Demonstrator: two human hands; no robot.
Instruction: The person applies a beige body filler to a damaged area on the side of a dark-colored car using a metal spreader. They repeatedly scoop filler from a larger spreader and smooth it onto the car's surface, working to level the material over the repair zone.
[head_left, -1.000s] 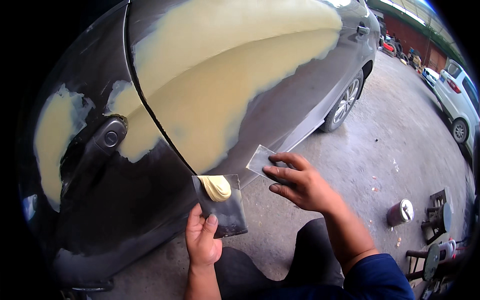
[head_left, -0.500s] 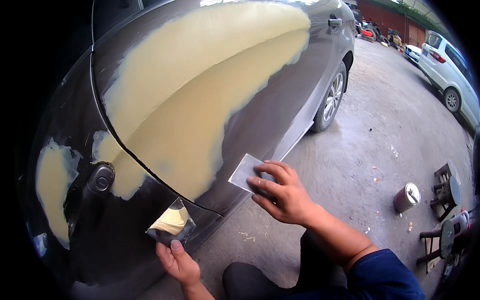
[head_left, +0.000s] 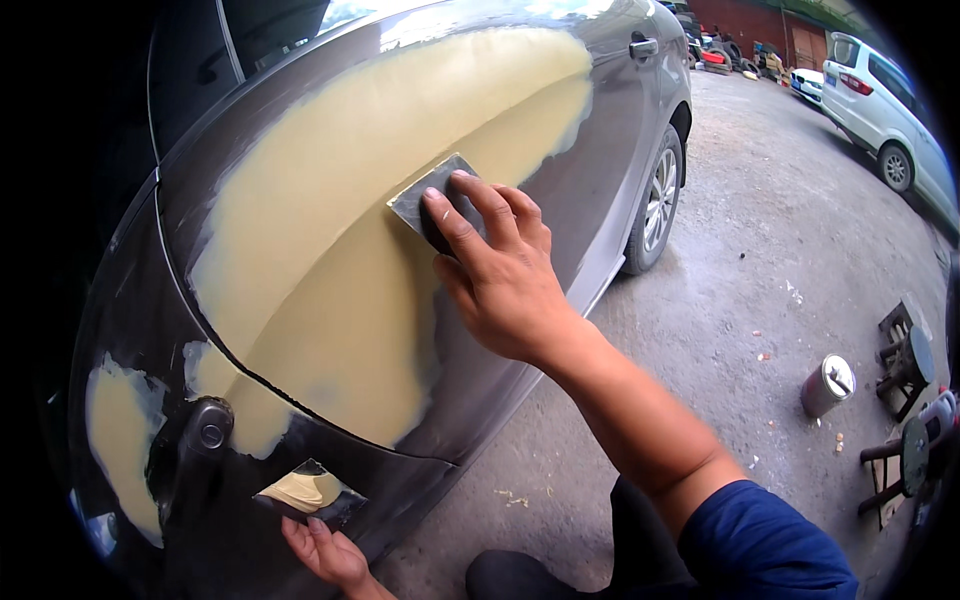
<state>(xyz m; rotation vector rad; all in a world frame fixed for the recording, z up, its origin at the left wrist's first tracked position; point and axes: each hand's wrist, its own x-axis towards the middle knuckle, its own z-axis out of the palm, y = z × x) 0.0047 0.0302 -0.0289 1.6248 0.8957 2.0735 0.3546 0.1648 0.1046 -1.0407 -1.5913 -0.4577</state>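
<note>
A dark car door [head_left: 545, 215] bears a broad patch of pale yellow body filler [head_left: 350, 160]. My right hand [head_left: 510, 275] is closed on a flat, square grey putty spreader [head_left: 412, 206], its fingers spread over the back. The spreader's far edge lies at the crease across the middle of the patch. Low on the left, my left hand [head_left: 332, 556] pinches a small dark plate [head_left: 348, 503] from below. A mound of yellow putty [head_left: 303, 488] sits on that plate, in front of the neighbouring door panel. Smaller filler patches surround a dark door handle [head_left: 209, 430].
On the concrete floor to the right stand a metal can [head_left: 828, 386] and two low stools, one dark [head_left: 908, 358] and one nearer [head_left: 896, 462]. The car's rear wheel [head_left: 660, 200] is beyond the door. A white van [head_left: 880, 110] is parked far right.
My right hand has moved up and left with the spreader, from the door's lower edge onto the filler. My left hand and its plate sit lower and slightly left; the view has shifted.
</note>
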